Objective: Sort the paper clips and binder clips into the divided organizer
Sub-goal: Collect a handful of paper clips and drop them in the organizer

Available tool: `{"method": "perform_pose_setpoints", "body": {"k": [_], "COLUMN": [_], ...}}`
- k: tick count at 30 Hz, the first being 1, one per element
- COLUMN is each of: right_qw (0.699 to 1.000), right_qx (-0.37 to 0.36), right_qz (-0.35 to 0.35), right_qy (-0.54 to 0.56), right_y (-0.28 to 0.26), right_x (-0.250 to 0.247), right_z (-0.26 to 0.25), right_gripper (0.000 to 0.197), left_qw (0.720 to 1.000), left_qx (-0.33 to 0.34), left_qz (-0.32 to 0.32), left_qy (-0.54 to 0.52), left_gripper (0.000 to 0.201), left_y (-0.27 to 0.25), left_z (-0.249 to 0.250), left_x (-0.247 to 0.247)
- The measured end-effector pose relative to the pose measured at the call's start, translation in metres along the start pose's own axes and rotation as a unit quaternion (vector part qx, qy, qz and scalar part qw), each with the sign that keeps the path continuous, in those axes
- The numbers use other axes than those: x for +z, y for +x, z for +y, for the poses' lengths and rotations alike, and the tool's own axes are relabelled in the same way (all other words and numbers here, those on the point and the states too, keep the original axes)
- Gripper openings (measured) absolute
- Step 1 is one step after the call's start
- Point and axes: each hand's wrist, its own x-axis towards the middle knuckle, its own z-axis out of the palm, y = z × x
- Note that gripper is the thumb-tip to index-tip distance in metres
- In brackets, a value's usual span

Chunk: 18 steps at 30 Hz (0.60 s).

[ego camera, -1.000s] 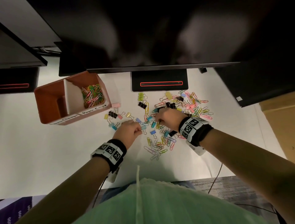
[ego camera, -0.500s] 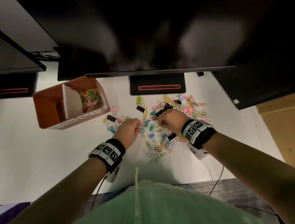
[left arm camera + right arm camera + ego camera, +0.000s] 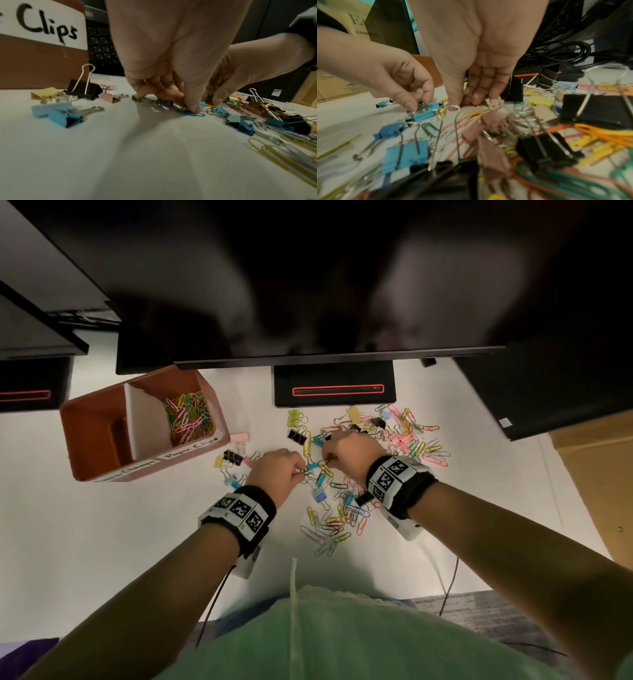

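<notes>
On the table (image 3: 102, 542), our left hand (image 3: 274, 472) and right hand (image 3: 346, 455) each pinch paper clips (image 3: 467, 99); tangled binder clips (image 3: 423, 115) may lift too, landing missorted.

L hand (image 3: 278, 470): shifted rt toward R hand (image 3: 346, 455), now pinching clips at pile edge; hands nearly touching. R hand: curled tighter.

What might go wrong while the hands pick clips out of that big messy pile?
The paper clips and binder clips lie tangled together, so the left hand, pinching small clips, may drag up extras. The right hand has clips curled in its fingers and could drop some. Only the paper clip side of the organizer holds anything, so a binder clip might land there by mistake.
</notes>
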Motion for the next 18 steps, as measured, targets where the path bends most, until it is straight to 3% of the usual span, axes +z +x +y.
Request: {"method": "perform_pose_setpoints", "body": {"k": [9,18], "right_qw": [1.000,0.999], "right_qx": [0.000,0.018], "right_qz": [-0.012,-0.031], "right_qy": [0.013,0.016], "right_y": [0.003,-0.001], "right_x": [-0.002,-0.002], "right_z": [-0.003,-0.004], "right_gripper": [0.014,0.019], "left_qw": [0.999,0.999], "left_qx": [0.031,-0.005], "left_qz": [0.015,0.020], "left_qy": [0.008,-0.043], "left_gripper": [0.007,0.022], "left_y": [-0.006,-0.013], "left_z": [-0.015,-0.022], "left_x": [0.002,0.006]}}
